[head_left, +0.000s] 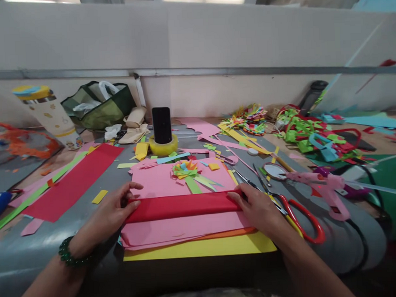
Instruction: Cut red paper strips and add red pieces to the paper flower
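Your right hand (258, 206) pinches the right end of the long red paper strip (184, 206), near, atop pink paper sheets (178, 231); your left hand's (111, 212) thumb presses its left end, index finger apart, remaining grip unclear. Uneven pulling could skew it.

1. A craft workshop is suggested by the grey-covered counter (29, 261), strewn with coloured paper scraps (99, 196).
2. A glue gun (332, 188), scissors (313, 218) and heaped paper-strip bundles (249, 115) are seen right of the phone (162, 125).
3. A pale partition (169, 40) is set behind the phone.
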The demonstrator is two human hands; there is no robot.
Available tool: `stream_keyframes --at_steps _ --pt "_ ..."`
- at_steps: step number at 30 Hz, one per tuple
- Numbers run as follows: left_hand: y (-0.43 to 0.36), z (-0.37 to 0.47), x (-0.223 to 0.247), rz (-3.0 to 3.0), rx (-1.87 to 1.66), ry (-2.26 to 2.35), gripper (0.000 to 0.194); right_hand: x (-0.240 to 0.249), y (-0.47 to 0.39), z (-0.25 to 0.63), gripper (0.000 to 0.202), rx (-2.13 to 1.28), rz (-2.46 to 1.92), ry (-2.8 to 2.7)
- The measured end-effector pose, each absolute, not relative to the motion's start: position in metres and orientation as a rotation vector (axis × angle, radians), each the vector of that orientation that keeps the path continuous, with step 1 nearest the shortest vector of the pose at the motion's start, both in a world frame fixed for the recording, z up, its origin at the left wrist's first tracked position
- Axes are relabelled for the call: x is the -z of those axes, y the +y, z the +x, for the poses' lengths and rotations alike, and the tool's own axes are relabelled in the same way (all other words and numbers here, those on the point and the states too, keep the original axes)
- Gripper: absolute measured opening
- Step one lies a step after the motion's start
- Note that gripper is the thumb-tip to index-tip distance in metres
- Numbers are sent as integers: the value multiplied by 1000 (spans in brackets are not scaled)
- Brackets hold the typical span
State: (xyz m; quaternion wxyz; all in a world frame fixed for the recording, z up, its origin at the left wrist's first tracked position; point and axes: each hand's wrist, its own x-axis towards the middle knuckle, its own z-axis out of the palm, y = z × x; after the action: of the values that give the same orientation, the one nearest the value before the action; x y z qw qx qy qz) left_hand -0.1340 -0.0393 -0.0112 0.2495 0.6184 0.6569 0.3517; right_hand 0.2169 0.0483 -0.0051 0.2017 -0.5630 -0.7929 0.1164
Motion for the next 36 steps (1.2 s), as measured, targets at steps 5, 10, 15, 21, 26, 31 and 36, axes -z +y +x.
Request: stream_keyframes --at_steps 5,10,15,21,26,31,36 --pt "-38 -137 11 1741 -851 1795 31 9 51 218 30 -303 -1601 -2244" --pt "-40 -136 7 1722 -808 1809 28 11 52 221 33 -303 -1582 -2271" --pt "-40 -131 4 1729 -796 1820 28 9 52 218 31 -275 -1607 -2286" --pt "-44 -124 8 1779 -801 1910 28 6 52 217 30 -218 -1653 -2356" --pt "-48 -124 10 2139 -689 1989 46 5 52 217 29 -188 -1614 -2378" --pt "-43 -125 -9 2886 -210 1491 65 6 52 217 38 -31 -1617 -2363" --pt "-32 -125 -23 2933 54 1128 60 7 48 215 42 326 -1452 -2421"
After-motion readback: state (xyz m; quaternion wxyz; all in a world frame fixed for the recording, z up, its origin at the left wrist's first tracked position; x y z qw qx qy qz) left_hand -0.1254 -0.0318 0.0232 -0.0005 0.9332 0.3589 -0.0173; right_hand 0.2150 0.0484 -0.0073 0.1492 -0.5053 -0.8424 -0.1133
